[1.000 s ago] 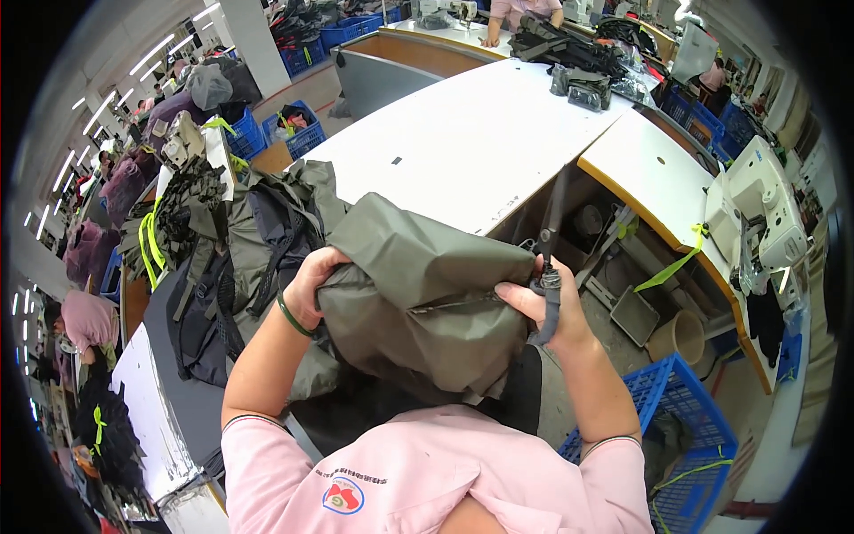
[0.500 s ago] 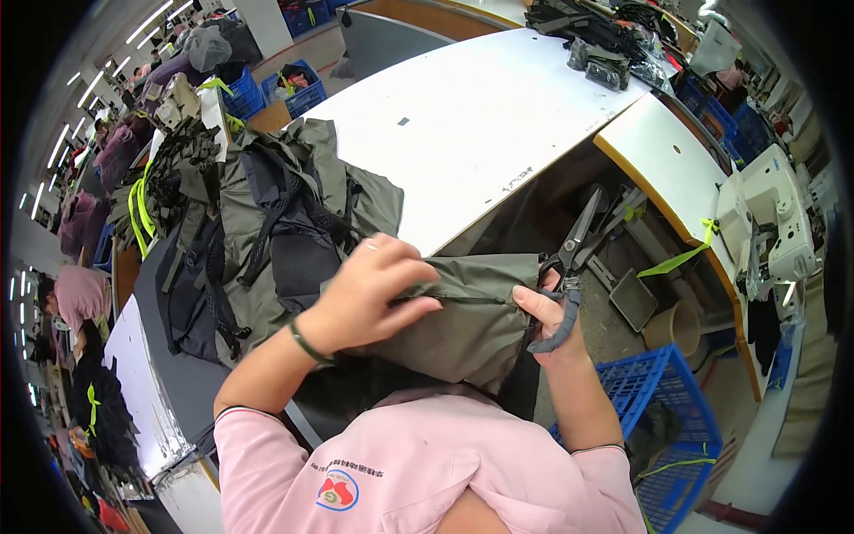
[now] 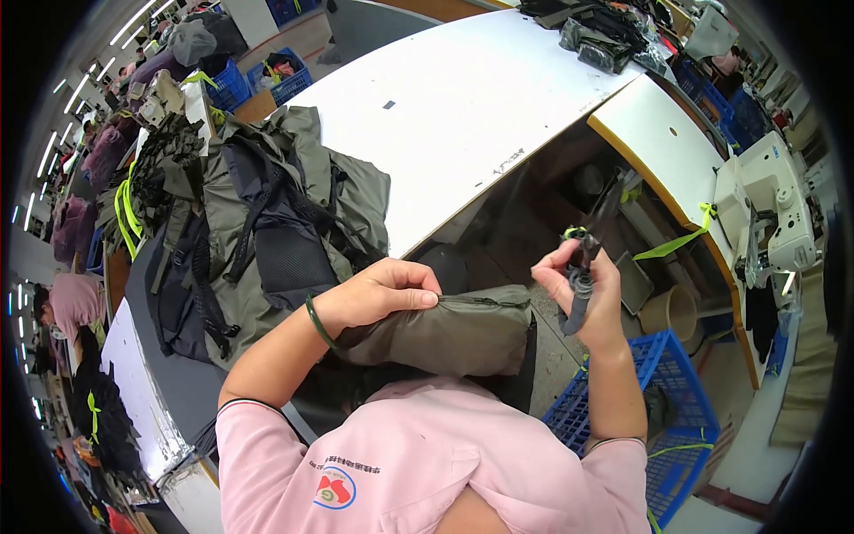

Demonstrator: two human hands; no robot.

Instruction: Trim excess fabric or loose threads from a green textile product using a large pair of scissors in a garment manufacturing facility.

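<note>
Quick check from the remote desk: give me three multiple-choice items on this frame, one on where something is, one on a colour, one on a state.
1. Where is the blue crate?
A. on the white table
B. on the floor, at the person's right
C. on the sewing machine

2. What colour is the folded fabric bag?
A. olive green
B. red
C. white

3. What does the right hand grip?
A. nothing
B. the bag
C. scissors

Key: 1 B, it stands low beside the right forearm. 2 A, it matches the olive pile. 3 C, the fingers wrap the handles, clear of the bag; the left hand grips the bag.
</note>
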